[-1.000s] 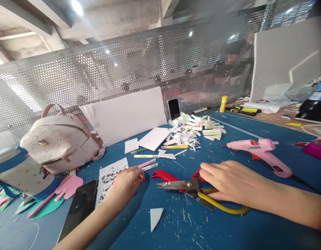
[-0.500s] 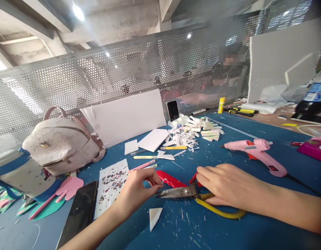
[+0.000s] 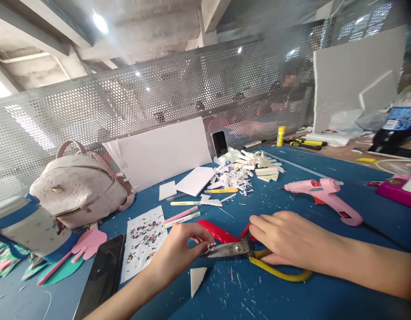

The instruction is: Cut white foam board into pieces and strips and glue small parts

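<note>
My right hand (image 3: 281,233) is wrapped around the yellow-handled scissors (image 3: 227,250), whose metal blades point left and look closed or nearly so. My left hand (image 3: 188,242) is pinched at the blade tips, with tiny whitish bits at its fingertips; what exactly it holds is too small to name. Behind the blades lies a glossy red object (image 3: 217,231), its right part hidden by the right hand. Just below the blades, a white foam triangle (image 3: 197,280) rests on the blue table (image 3: 275,298).
A pink glue gun (image 3: 325,195) lies at right. Foam scraps (image 3: 235,171) and markers (image 3: 185,216) spread across the middle. At left are a dark phone (image 3: 101,275), a paper sheet with coloured specks (image 3: 132,262), a backpack (image 3: 78,182) and a tumbler (image 3: 35,226). A glue stick (image 3: 280,136) stands behind.
My left hand has moved slightly right and down along the blade tips, and small whitish bits now show at its fingertips. The right hand keeps its hold. The view has shifted slightly.
</note>
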`<state>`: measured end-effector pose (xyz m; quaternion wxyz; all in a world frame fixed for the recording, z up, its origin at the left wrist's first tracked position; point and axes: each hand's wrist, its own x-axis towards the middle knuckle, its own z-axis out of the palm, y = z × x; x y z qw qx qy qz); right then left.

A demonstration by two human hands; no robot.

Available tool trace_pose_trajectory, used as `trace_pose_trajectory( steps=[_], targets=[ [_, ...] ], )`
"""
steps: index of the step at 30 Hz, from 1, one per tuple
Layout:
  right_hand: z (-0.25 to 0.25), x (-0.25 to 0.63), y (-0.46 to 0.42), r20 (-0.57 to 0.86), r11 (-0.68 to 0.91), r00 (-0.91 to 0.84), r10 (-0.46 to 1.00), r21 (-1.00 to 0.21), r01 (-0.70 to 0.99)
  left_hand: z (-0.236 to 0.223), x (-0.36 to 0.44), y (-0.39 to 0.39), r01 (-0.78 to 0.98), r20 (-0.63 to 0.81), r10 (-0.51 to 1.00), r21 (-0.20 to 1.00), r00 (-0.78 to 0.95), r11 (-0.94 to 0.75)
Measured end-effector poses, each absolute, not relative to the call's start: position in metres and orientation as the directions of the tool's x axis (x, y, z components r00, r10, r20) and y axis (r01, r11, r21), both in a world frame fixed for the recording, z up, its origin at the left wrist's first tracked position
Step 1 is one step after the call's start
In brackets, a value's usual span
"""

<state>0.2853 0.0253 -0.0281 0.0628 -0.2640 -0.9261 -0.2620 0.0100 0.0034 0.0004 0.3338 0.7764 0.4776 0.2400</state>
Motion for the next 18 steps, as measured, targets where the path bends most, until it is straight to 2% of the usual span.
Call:
trace_pose_trajectory(
  steps=[10, 18],
  targets=[
    [-0.0294, 0.2867, 0.0268, 0.272, 0.724, -0.853, 0.446, 0.450, 0.523, -0.0001, 0.0094, -0.0016, 0.560, 0.069, 0.883, 0.749, 0.465, -0.354],
    [-0.0274, 0.2840, 0.0271, 0.250, 0.725, -0.852, 0.461, 0.448, 0.523, -0.0093, 0.0133, 0.0052, 0.511, 0.019, 0.924, 0.829, 0.382, -0.228]
  ],
)
